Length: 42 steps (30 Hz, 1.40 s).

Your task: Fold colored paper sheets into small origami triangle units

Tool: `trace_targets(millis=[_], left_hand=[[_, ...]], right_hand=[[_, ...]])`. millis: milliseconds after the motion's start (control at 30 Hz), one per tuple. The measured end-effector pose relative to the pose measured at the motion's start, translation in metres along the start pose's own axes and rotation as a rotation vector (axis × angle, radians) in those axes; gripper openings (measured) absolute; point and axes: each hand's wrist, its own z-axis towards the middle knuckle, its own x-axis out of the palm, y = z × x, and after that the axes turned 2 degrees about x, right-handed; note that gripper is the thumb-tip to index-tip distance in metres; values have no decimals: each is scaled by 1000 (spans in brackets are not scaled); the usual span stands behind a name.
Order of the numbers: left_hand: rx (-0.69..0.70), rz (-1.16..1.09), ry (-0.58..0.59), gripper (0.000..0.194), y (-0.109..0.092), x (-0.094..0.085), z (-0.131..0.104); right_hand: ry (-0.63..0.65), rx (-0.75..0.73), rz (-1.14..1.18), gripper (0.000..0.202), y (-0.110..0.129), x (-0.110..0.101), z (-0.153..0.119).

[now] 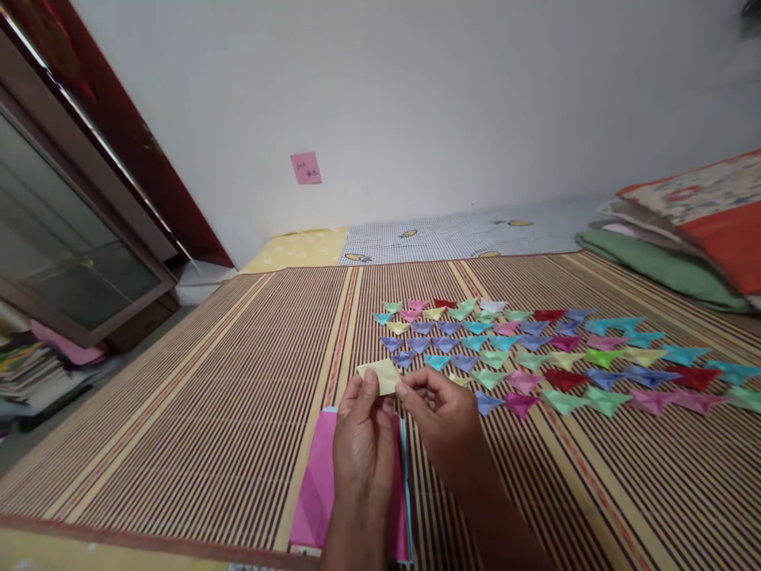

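Left hand [364, 444] and right hand [443, 416] hold yellow paper [386, 376].
Pink paper [315, 496] lies at the mat's [196, 412] front edge, folded papers [534, 342] toward right edge.

The pale yellow piece [380, 376] is thin paper, matt and crisp-edged. The folded pieces [566, 380] look like the same light paper, dull-surfaced and sharply creased. The pink top sheet [313, 480] is flat, smooth paper with a soft matt finish. The mat [238, 388] has a ribbed surface of narrow slats, bamboo or wood by its look, with little shine. Beyond it, the checked cloth [434, 242] looks soft and matt. The wall [416, 103] appears smooth and flat-painted, the pink note [305, 168] plain matt paper. The cabinet panel [53, 222] has a glassy, faintly reflective finish.
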Motion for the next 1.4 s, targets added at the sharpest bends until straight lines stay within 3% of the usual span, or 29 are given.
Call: trace_targets(millis=[100,267,400,567,633,800,1033,1200,1400], left_hand=[[-29,-2,3,10,-1,-1,1],[-13,39,9,12,-1,-2,2],[158,210,106,28,1,-11,5],[386,560,125,23,-4,-20,8],[346,539,132,28,-5,-17,6],[88,321,84,45,-8,-4,2],[164,377,115,40,-5,-6,1],[88,265,81,44,-4,-2,-1],[148,357,149,34,1,-5,-4]], right_hand=[[-8,-39,79,11,-6,2,3],[-27,27,251,11,-17,4,6],[-71,51,210,15,-22,-2,9],[-80,36,201,17,-19,-9,12],[-112,-3,187,16,-15,-10,10],[-118,-98,130,13,-10,-11,9],[-166,-58,173,14,-11,-9,11],[-18,24,193,15,-5,-8,8],[-15,-14,103,18,0,-10,4]])
